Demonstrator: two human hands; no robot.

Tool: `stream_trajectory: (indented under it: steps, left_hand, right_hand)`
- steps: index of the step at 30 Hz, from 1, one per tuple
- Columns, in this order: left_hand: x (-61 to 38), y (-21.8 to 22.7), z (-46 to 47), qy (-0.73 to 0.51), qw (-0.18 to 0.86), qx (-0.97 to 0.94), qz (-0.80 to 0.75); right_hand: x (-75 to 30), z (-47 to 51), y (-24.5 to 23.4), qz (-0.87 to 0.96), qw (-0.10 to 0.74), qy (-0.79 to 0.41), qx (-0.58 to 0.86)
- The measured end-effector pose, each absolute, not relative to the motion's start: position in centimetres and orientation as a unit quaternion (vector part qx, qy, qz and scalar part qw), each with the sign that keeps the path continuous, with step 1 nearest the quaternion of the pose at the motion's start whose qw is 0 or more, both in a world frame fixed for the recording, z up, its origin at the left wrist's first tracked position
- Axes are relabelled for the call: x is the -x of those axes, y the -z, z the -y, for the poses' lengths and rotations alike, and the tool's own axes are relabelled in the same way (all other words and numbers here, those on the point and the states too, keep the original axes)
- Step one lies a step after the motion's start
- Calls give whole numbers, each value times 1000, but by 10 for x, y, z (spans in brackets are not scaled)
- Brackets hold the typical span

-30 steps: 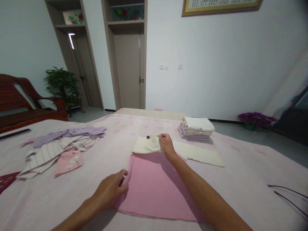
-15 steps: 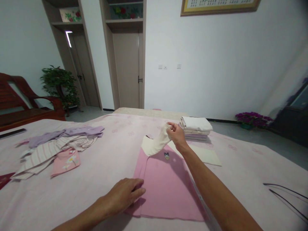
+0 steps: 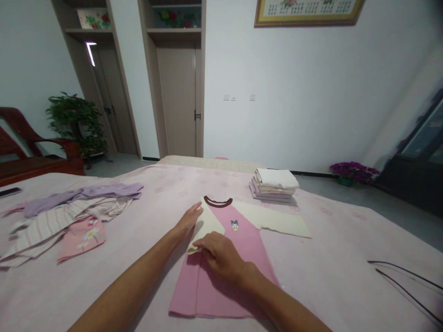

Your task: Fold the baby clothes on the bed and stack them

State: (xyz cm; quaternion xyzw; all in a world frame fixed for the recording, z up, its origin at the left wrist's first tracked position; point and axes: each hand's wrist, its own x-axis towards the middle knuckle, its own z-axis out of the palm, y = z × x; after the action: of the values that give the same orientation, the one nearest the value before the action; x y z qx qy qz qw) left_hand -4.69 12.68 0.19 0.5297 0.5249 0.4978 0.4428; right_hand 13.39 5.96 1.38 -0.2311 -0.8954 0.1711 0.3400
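A pink shirt (image 3: 242,249) with cream sleeves, a dark red neckline and a small cartoon duck face lies spread on the pink bedding. Its left-hand sleeve (image 3: 209,223) is folded down over the front, while the right-hand sleeve (image 3: 285,221) stretches out sideways. My left hand (image 3: 190,219) rests at the folded shoulder edge, fingers extended along the cloth. Near the cuff, my right hand (image 3: 219,253) has its fingers closed on the sleeve; part of the grip is hidden.
Behind the shirt stands a stack of folded clothes (image 3: 275,184). Loose clothes (image 3: 76,212) lie in a heap at the left, with a phone (image 3: 10,192) beyond them. Two thin black cords or straps (image 3: 408,288) are at the right. The bedding (image 3: 339,240) has a flower pattern.
My right hand has brought the sleeve from the collar area down over the shirt's front. My left hand has moved up from the lower side to the shoulder. The view has shifted slightly right.
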Motion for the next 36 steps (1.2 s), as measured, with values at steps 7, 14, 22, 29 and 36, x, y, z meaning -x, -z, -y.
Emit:
stream_trajectory:
  steps: [7, 14, 22, 29, 36]
  left_hand:
    - [57, 17, -163, -468, 345, -575, -575]
    - [64, 29, -184, -436, 269, -609, -606]
    - [65, 34, -176, -405, 201, -665, -594]
    - [73, 40, -179, -366, 155, -684, -612]
    - [75, 43, -184, -295, 79, -699, -646]
  right_hand:
    - [-129, -43, 0, 931, 294, -90, 194]
    - [-127, -46, 0, 938, 277, -66, 200]
    - [-139, -46, 0, 942, 262, -82, 191]
    - [-140, -47, -3, 952, 246, -72, 166]
    - [-139, -47, -2, 961, 217, -68, 156]
